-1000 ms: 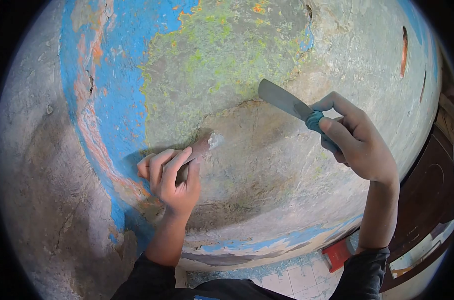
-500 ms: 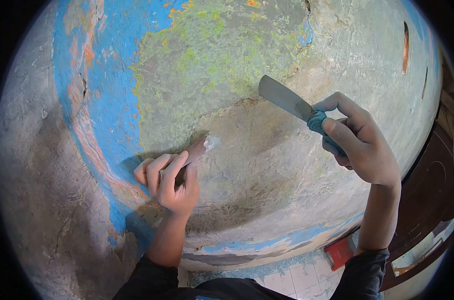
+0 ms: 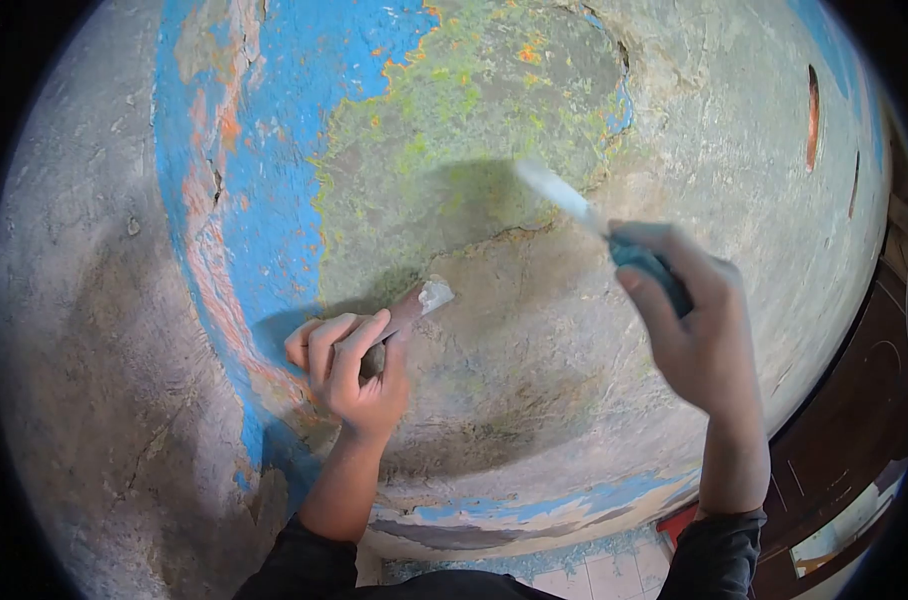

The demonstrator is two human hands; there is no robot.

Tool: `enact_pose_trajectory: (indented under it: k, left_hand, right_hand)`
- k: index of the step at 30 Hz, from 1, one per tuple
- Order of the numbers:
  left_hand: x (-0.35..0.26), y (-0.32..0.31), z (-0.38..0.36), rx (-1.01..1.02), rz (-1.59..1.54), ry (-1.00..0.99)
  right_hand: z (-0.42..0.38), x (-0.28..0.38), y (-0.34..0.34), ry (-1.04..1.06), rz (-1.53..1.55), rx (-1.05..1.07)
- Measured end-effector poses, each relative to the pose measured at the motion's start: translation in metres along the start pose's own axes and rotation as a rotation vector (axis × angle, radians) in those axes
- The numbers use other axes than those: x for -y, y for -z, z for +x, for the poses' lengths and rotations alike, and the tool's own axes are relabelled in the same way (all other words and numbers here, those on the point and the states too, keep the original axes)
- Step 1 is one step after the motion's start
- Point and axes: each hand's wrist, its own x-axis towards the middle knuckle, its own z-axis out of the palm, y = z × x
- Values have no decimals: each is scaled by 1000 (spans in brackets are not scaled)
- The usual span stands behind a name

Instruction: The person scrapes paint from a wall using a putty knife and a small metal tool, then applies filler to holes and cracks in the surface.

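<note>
My right hand (image 3: 689,310) is closed round the teal handle of a putty knife (image 3: 564,193), whose metal blade points up and left and is smeared by motion. Its shadow falls on the green-and-grey patch of the wall (image 3: 404,190). Lower left, my left hand (image 3: 359,365) grips a flat scraper (image 3: 404,312), with the palm side partly hidden. A lump of whitish paste (image 3: 435,293) sits at the end of that scraper, close over the bare plaster. The fingertips of this hand are near the edge of the blue paint.
Peeling blue paint (image 3: 274,190) and a pinkish, cracked strip (image 3: 219,270) run down the left of the wall. A reddish slot (image 3: 812,120) shows at the upper right. Below are floor tiles (image 3: 594,580), a red object (image 3: 677,524) and dark brown furniture (image 3: 844,390).
My right hand has tilted and shifted slightly left with the putty knife, its blade now blurred. The view has swung, so the wall and left hand appear a little further right.
</note>
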Motion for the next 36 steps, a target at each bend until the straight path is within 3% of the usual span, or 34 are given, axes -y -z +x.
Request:
enact_pose_trajectory:
  k: [2,5,8,19,23,30,36]
  left_hand:
    - [1,1,9,-20,0,5]
    - [2,1,27,6,2,-11]
    - [5,-1,51,-11,34,-35]
    - [24,-6,119,-76,103,-107]
    - [37,-4,131,-107,129,-81]
    - [40,-6,157,-83,183,-88]
    - [47,-15,184,-97,168,-143]
  right_hand:
    - [-2,4,-6,135,-154,-13]
    - [-2,10,-7,139,-318,30]
    - [11,8,-9,188,-362,-71]
    - [59,-13,-15,243,-284,-236]
    - [52,3,-24,274,-338,-98]
    - [89,16,-23,374,-474,-166]
    - [91,33,-23,320,-482,-171]
